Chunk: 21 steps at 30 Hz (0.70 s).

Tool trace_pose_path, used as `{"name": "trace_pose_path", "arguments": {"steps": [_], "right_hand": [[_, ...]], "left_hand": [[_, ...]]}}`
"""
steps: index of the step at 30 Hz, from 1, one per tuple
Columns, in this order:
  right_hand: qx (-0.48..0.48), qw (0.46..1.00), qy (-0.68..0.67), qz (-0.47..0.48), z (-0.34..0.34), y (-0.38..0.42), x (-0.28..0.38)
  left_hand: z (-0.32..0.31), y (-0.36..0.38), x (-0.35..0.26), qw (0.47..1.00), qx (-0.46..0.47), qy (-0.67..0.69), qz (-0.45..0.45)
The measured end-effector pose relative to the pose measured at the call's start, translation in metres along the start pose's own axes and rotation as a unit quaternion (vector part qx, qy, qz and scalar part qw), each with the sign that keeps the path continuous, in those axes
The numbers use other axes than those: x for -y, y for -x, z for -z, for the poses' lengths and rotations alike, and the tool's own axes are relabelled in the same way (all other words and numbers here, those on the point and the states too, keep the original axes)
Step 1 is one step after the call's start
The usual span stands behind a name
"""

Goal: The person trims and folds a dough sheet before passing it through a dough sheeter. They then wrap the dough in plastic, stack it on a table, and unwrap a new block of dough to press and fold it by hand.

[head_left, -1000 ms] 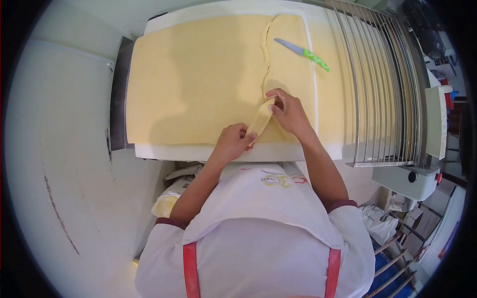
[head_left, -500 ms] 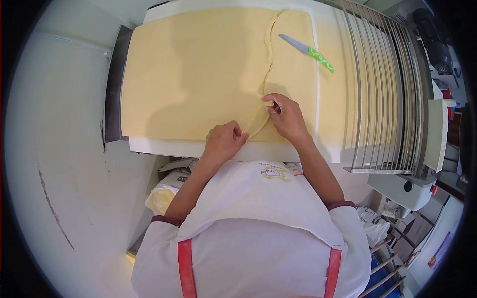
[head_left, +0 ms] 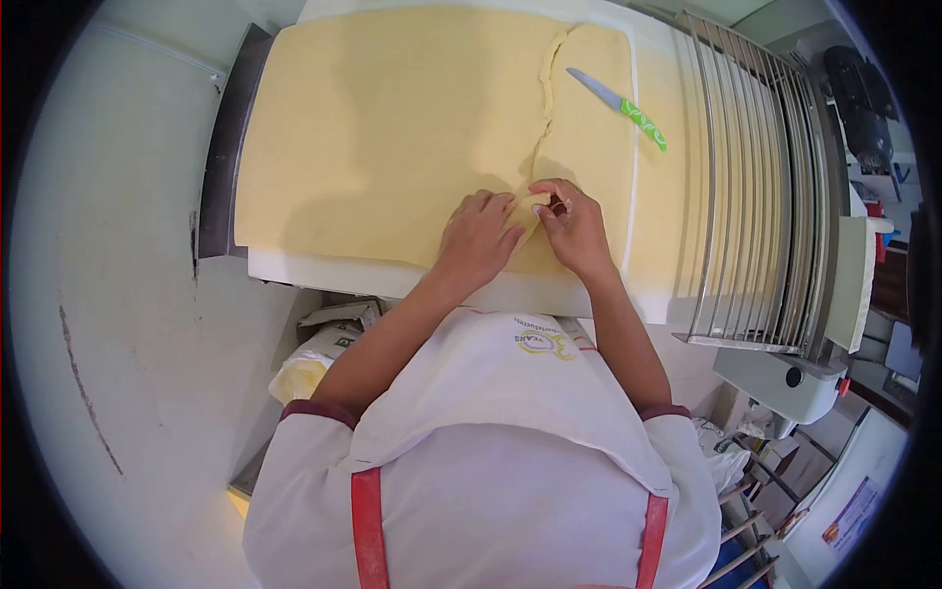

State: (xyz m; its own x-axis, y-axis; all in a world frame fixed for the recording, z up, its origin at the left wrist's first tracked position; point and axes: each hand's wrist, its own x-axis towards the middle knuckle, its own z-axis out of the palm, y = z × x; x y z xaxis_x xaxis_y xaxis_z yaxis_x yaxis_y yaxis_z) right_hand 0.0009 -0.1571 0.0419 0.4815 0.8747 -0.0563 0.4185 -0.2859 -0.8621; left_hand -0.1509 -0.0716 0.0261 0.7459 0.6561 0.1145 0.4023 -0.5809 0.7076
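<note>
A large pale yellow sheet of dough (head_left: 324, 137) lies across the worktop. A crimped, raised seam (head_left: 547, 93) runs down its right part, from the far edge towards my hands. My right hand (head_left: 571, 228) pinches the lifted edge of the dough at the near end of that seam. Just left of it, my left hand (head_left: 478, 236) has its fingers and thumb around the same dough flap, close to the right fingertips. A knife (head_left: 618, 106) with a green patterned handle rests near the sheet's right edge, its blade pointing away to the left.
On the right stands a wire guard (head_left: 751, 187) of a machine, with a grey control box (head_left: 780, 385) below it. A dark metal edge (head_left: 232, 142) borders the left end. Bags (head_left: 319, 358) sit under the worktop, near my left arm.
My left hand has moved up and right along the dough edge, next to my right hand. The right hand still pinches the dough. The view has shifted slightly.
</note>
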Motion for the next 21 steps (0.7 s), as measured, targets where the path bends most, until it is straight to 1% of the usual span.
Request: {"name": "trace_pose_path", "arguments": {"steps": [2,8,11,14,16,17,19,21], "right_hand": [[-0.006,1.0,-0.02,0.014,-0.001,0.001,-0.006],[0.012,0.999,-0.024,-0.029,0.011,0.0,-0.01],[0.034,0.998,-0.056,-0.017,0.02,-0.006,-0.012],[-0.073,0.997,-0.012,0.026,0.043,-0.028,-0.032],[-0.175,0.979,0.077,0.07,0.066,-0.047,-0.042],[-0.21,0.96,0.164,0.088,0.078,-0.056,-0.049],[-0.276,0.894,0.332,0.119,0.096,-0.071,-0.061],[-0.211,0.929,0.279,0.124,0.093,-0.074,-0.065]], "left_hand": [[-0.008,-0.01,0.003,1.0,0.027,-0.011,-0.011],[-0.014,-0.012,0.004,0.999,0.015,-0.002,-0.028],[-0.011,-0.014,0.001,1.0,0.028,0.008,-0.006],[-0.013,-0.015,0.011,0.999,0.017,0.024,-0.03],[-0.001,-0.015,0.004,0.985,0.049,0.146,0.083],[0.004,-0.015,0.003,0.967,0.067,0.206,0.138],[0.013,-0.019,0.023,0.959,-0.022,0.219,0.18],[0.033,-0.033,0.056,0.948,-0.051,0.216,0.227]]}}
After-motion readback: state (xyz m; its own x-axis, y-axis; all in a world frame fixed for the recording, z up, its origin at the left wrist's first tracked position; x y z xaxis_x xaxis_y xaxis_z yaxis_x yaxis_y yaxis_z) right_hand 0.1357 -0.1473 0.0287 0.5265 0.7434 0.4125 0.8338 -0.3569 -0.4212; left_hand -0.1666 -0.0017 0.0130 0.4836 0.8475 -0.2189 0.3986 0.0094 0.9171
